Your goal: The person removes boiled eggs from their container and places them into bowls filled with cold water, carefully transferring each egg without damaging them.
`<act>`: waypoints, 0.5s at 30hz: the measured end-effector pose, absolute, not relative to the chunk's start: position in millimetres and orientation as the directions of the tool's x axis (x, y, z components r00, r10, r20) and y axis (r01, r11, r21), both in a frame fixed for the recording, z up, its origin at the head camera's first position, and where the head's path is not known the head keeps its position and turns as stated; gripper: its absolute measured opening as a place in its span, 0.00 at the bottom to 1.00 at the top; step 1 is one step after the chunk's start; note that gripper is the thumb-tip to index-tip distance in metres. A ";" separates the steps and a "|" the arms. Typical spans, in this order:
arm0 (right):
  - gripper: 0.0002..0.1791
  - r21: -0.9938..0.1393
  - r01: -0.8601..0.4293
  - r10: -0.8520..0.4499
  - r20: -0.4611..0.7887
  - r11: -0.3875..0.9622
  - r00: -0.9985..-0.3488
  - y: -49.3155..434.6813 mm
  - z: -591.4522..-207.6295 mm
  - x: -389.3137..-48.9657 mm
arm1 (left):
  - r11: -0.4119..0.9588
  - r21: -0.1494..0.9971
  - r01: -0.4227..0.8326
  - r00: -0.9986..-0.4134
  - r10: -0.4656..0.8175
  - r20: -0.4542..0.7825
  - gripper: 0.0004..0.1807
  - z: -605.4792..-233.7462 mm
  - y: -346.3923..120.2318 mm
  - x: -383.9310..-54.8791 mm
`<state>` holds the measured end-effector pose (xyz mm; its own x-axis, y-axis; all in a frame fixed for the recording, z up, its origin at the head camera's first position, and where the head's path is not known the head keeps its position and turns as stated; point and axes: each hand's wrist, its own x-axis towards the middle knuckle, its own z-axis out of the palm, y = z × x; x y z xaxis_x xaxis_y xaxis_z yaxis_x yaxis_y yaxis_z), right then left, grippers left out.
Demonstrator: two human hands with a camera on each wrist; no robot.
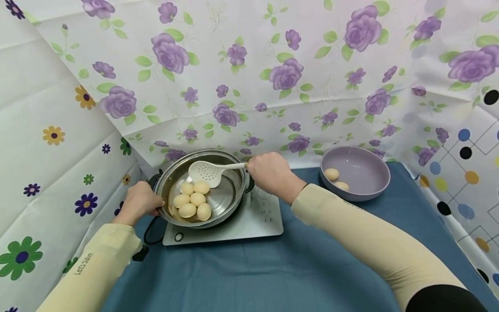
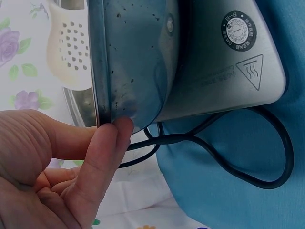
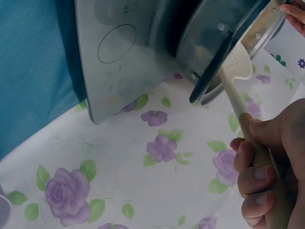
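A steel pot (image 1: 228,203) stands on the induction cooker, with several pale brown eggs (image 1: 197,199) grouped at its near left. My left hand (image 1: 141,200) pinches the pot's left rim between thumb and fingers, as the left wrist view shows close up (image 2: 71,162). In my right hand (image 1: 270,175) is the wooden handle of a slotted spoon (image 3: 238,102), fingers curled round it. The spoon's white perforated head (image 1: 206,172) is over the pot, beside the eggs at the far side, and carries no egg.
A purple bowl (image 1: 366,173) with two eggs (image 1: 332,174) stands at the right on the blue cloth (image 1: 249,277). Under the pot is a silver induction cooker (image 1: 257,223). Its black cord (image 2: 271,183) loops at the left. Flowered sheeting (image 1: 257,56) rises behind.
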<state>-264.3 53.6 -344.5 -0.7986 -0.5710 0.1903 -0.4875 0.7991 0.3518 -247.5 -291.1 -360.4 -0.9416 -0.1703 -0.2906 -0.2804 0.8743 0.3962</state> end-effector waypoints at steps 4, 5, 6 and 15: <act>0.09 0.320 -0.496 -0.555 0.123 0.807 -0.823 55.4 -340.1 -260.9 | 0.871 0.400 -0.286 -0.940 -0.174 -0.295 0.12 -360.0 -290.9 -248.2; 0.09 0.313 -0.496 -0.550 0.108 0.810 -0.828 55.9 -339.3 -260.2 | 0.870 0.401 -0.288 -0.939 -0.175 -0.295 0.11 -359.9 -290.8 -248.3; 0.10 0.307 -0.496 -0.544 0.094 0.813 -0.834 56.3 -338.6 -259.4 | 0.870 0.401 -0.287 -0.939 -0.174 -0.295 0.11 -359.8 -290.7 -248.3; 0.11 0.249 -0.489 -0.506 0.009 0.836 -0.862 57.2 -337.1 -257.0 | 0.870 0.405 -0.281 -0.940 -0.165 -0.299 0.12 -359.2 -289.7 -245.4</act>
<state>-257.0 57.2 -337.1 -0.8622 -0.5065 0.0092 -0.4886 0.8363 0.2485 -245.4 -289.7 -359.2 -0.9401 -0.1648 -0.2986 -0.2812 0.8699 0.4052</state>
